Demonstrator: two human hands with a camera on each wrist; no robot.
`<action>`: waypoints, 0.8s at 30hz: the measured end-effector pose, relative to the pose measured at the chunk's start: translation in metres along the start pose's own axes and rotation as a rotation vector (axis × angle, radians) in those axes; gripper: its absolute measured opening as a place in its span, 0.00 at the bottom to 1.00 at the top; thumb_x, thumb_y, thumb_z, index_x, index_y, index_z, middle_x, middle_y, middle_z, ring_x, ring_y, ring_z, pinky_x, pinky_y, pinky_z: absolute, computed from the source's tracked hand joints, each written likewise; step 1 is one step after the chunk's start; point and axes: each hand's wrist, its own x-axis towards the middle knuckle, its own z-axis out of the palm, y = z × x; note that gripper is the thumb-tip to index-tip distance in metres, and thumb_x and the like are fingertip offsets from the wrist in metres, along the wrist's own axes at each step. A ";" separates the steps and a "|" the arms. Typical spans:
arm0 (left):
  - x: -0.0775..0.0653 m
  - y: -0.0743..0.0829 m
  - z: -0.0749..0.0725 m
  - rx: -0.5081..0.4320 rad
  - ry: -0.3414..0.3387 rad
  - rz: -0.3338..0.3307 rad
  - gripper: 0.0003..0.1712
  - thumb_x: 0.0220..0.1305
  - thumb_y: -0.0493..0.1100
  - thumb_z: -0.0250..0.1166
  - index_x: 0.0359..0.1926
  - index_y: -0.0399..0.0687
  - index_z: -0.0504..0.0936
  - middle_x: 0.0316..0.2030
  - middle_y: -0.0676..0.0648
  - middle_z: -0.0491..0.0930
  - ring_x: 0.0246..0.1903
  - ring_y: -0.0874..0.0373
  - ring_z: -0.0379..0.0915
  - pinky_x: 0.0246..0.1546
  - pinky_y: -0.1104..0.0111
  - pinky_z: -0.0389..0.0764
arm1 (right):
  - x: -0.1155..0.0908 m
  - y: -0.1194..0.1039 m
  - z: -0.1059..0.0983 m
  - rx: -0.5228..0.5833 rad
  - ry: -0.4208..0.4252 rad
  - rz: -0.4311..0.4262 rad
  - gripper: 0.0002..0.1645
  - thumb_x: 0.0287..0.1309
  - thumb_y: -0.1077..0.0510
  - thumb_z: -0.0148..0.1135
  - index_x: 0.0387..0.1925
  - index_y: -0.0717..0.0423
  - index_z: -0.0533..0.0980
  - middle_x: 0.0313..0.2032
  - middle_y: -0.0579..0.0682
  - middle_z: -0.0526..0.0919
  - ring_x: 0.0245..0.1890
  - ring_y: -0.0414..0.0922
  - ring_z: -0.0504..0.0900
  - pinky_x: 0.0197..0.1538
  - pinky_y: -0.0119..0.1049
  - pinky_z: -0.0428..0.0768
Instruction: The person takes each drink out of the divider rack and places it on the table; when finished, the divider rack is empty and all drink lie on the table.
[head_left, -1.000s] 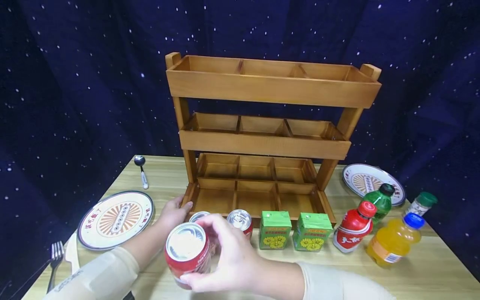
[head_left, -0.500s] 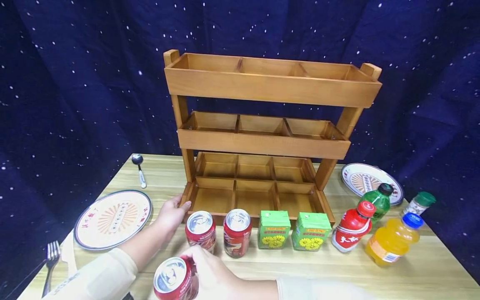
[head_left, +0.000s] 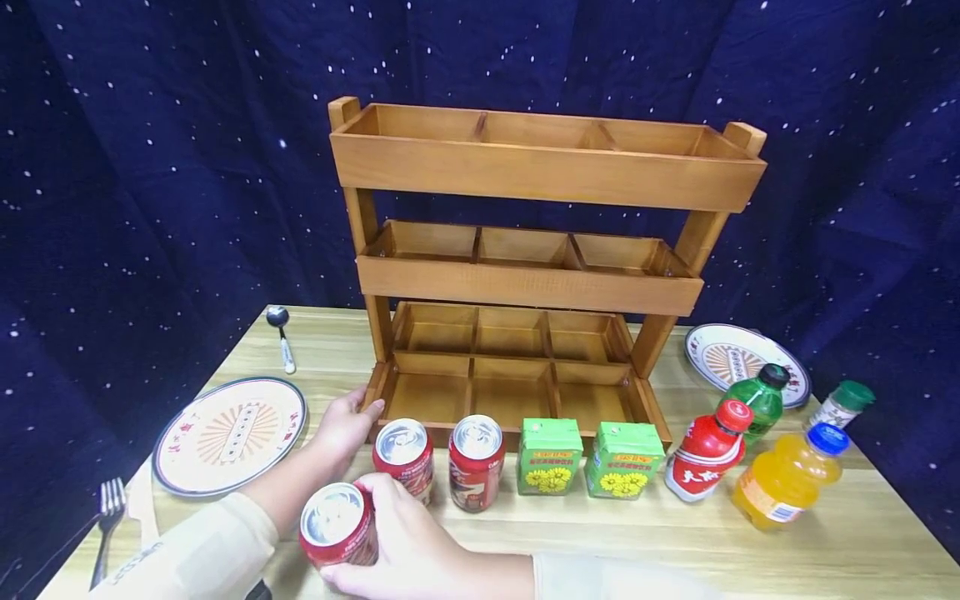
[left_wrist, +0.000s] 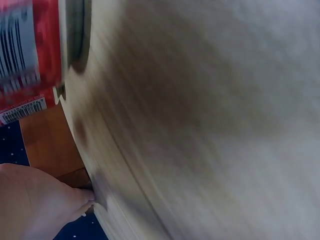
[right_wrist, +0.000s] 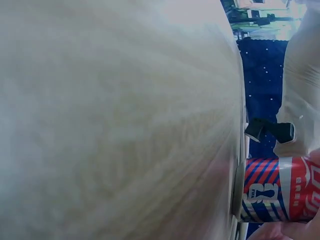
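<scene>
My right hand (head_left: 411, 537) grips a red soda can (head_left: 335, 525) from its right side, near the table's front. The can is upright, its silver top facing up. In the right wrist view the can (right_wrist: 270, 190) has its base at or very near the tabletop; contact is hard to tell. My left hand (head_left: 339, 432) holds the front left corner of a three-tier wooden rack (head_left: 525, 285), its thumb on the edge. In the left wrist view, that hand (left_wrist: 40, 202) is at the rack's wood. Two more red cans, one (head_left: 405, 457) left and one (head_left: 476, 467) right, stand before the rack.
Two green drink cartons (head_left: 550, 458), a red bottle (head_left: 708, 454), an orange drink bottle (head_left: 787, 483), a green bottle (head_left: 761, 400) and a green-capped shaker (head_left: 840, 408) stand rightward. Plates lie on both sides; a fork (head_left: 108, 521), knife (head_left: 142, 504) and spoon (head_left: 283, 337) are left.
My right hand has carried the can left and down toward the tabletop, uncovering the two cans before the rack. The left hand has stayed at the rack's corner.
</scene>
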 end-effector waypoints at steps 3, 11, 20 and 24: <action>0.001 0.000 0.000 -0.001 -0.013 0.000 0.32 0.67 0.39 0.49 0.64 0.27 0.48 0.60 0.30 0.57 0.59 0.42 0.54 0.60 0.56 0.57 | 0.002 -0.002 0.001 -0.041 0.028 0.014 0.40 0.45 0.37 0.62 0.55 0.51 0.60 0.46 0.39 0.68 0.47 0.32 0.68 0.49 0.24 0.70; 0.001 0.002 -0.001 0.093 -0.015 0.028 0.32 0.66 0.40 0.50 0.63 0.25 0.50 0.60 0.29 0.56 0.61 0.40 0.49 0.62 0.54 0.51 | 0.006 -0.009 -0.005 -0.180 0.064 0.038 0.40 0.45 0.34 0.61 0.53 0.53 0.62 0.42 0.41 0.74 0.43 0.33 0.73 0.45 0.23 0.72; 0.001 0.002 -0.005 0.044 -0.019 0.012 0.32 0.65 0.39 0.52 0.62 0.24 0.51 0.59 0.28 0.58 0.59 0.40 0.54 0.60 0.55 0.57 | 0.000 -0.012 -0.018 -0.180 0.033 0.011 0.46 0.45 0.30 0.57 0.59 0.51 0.58 0.49 0.43 0.73 0.49 0.36 0.72 0.47 0.30 0.75; 0.002 0.007 -0.017 0.027 -0.018 0.023 0.31 0.62 0.38 0.56 0.60 0.23 0.57 0.55 0.28 0.64 0.55 0.41 0.62 0.55 0.57 0.66 | -0.011 -0.016 -0.039 -0.196 0.101 -0.108 0.46 0.50 0.32 0.54 0.64 0.50 0.55 0.55 0.47 0.70 0.54 0.38 0.69 0.51 0.33 0.73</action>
